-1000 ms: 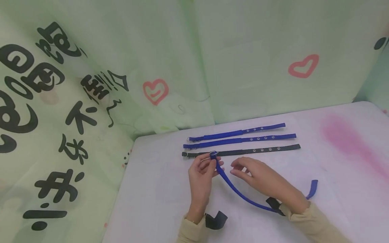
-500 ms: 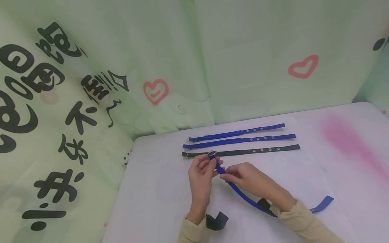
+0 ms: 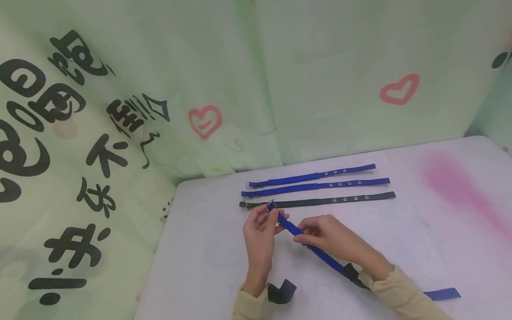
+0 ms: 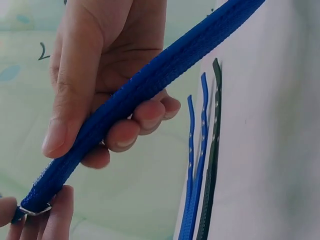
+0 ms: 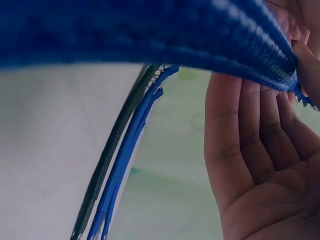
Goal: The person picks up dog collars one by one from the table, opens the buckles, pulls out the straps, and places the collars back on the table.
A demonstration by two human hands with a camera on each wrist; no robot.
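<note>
A blue collar [image 3: 326, 258] with a metal buckle [image 3: 270, 206] runs slantwise in front of the person, its free tail [image 3: 444, 294] showing beyond the right sleeve. The left hand [image 3: 258, 244] pinches it at the buckle end, the metal standing above the fingertips. Farther along, the right hand [image 3: 334, 235] grips the band between thumb and fingers. In the left wrist view, the right thumb [image 4: 70, 115] lies along the blue collar [image 4: 130, 95]. The right wrist view has the left palm [image 5: 265, 160] facing the camera, fingers behind the collar [image 5: 150, 35].
Behind the hands, two blue collars [image 3: 296, 178] [image 3: 304, 189] and a black collar [image 3: 308, 202] lie side by side, eyelets toward the right. They rest on a white table [image 3: 200, 249] with a pink patch. A green curtain [image 3: 320, 66] with hearts hangs behind.
The right hand, apart from the collar at first, has come left and taken hold of it. The collar has straightened, its tail swinging down and right. The left hand has shifted slightly left.
</note>
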